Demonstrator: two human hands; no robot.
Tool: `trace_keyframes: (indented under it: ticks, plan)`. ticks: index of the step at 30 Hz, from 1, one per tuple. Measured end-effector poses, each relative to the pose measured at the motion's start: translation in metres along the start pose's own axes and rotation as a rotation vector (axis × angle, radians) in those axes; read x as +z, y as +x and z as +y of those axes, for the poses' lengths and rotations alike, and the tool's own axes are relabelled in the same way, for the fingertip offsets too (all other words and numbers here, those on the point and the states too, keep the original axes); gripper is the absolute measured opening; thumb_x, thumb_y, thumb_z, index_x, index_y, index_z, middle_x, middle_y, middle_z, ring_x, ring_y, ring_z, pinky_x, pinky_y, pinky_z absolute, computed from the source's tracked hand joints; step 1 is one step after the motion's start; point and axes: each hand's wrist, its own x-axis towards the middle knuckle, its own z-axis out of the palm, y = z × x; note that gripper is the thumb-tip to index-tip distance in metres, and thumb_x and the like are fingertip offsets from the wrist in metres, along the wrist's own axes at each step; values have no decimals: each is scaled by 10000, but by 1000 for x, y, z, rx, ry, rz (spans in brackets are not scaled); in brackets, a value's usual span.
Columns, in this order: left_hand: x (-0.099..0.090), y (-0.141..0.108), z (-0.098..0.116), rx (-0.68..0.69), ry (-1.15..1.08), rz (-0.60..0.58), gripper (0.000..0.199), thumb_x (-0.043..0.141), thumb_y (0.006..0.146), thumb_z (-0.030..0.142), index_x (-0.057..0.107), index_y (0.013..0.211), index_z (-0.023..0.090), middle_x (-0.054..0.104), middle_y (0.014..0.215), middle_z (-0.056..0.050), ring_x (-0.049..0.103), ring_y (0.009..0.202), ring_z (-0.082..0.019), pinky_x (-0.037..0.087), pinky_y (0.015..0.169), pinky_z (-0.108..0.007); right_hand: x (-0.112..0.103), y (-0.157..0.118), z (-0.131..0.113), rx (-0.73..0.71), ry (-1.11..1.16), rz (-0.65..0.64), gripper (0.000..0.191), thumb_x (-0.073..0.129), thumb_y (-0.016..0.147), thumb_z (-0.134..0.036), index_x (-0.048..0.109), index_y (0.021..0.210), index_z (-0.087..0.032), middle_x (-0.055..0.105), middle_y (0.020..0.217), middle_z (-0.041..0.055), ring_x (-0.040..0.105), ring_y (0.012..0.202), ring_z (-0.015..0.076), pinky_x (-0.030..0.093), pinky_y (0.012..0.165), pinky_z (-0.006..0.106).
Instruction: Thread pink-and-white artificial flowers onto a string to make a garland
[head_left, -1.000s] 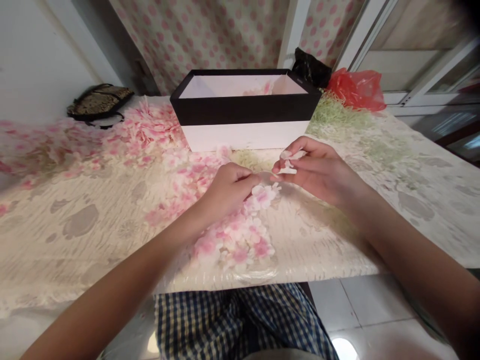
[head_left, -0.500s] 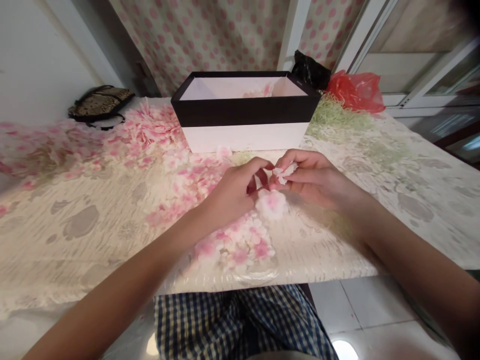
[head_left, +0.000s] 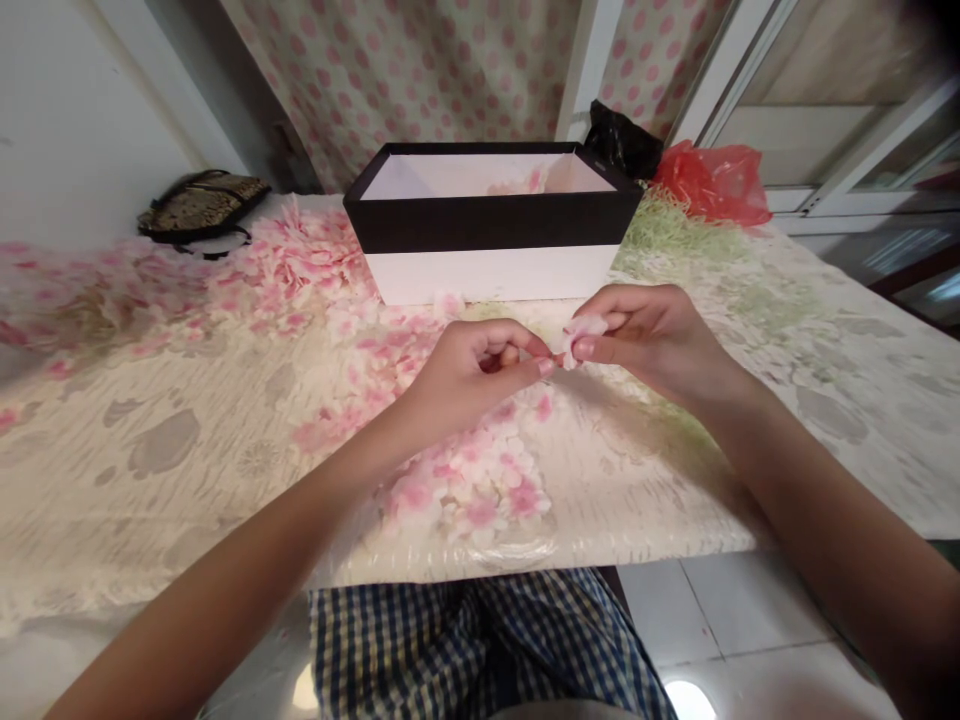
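Observation:
My left hand (head_left: 487,370) is pinched, its thumb and forefinger meeting at a tiny pinkish bit beside the other hand. What exactly it grips is too small to make out. Between the fingers of my right hand (head_left: 637,340) is a pale pink flower (head_left: 581,335), partly covered by the thumb and fingers. Below both hands lies a pile of pink and white petals (head_left: 480,480) near the table's front edge. Behind them stands a black and white box (head_left: 495,225), with some pink petals (head_left: 534,180) visible inside.
Many pink flowers (head_left: 300,250) spread over the left of the table. Green shredded strands (head_left: 675,235) lie right of the box, near a red plastic bag (head_left: 712,180) and a black bag (head_left: 622,140). A patterned pouch (head_left: 202,205) sits at the back left.
My left fingers have closed into a pinch. The flower that hung below the hands is no longer there, and my right hand has shifted slightly right with a flower in its fingers.

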Motion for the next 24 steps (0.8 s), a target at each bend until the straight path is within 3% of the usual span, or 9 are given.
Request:
trace_keyframes:
  ticks: [4,8,15,24]
  plan:
    - [-1,0,0,5,9,-19,86,627,802,229,647,782,147,375,534,53,347,479,-58,265,445,-195,-2,0,-4,-31,-40,-75,73,766,679,-224,702,714,-229,694,742,12,650,698,148,540,655,272]
    - [-1,0,0,27,-33,3,113,609,823,238,593,766,142,485,601,26,411,511,-63,304,459,-190,-1,0,-3,-79,-25,-225,61,732,714,-178,718,741,-230,677,907,24,644,847,149,523,734,266]
    - [0,-1,1,49,-82,-77,148,583,855,252,537,765,143,593,626,4,508,542,-68,366,468,-162,7,-5,2,-158,-48,-119,130,709,738,-138,731,787,-257,677,894,18,639,822,142,514,719,264]
    - [-1,-4,3,103,-9,-92,92,549,861,183,527,780,146,584,644,12,515,548,-56,377,474,-151,7,-7,-1,-106,-52,-154,89,709,739,-173,711,799,-239,680,876,16,639,789,158,521,694,287]
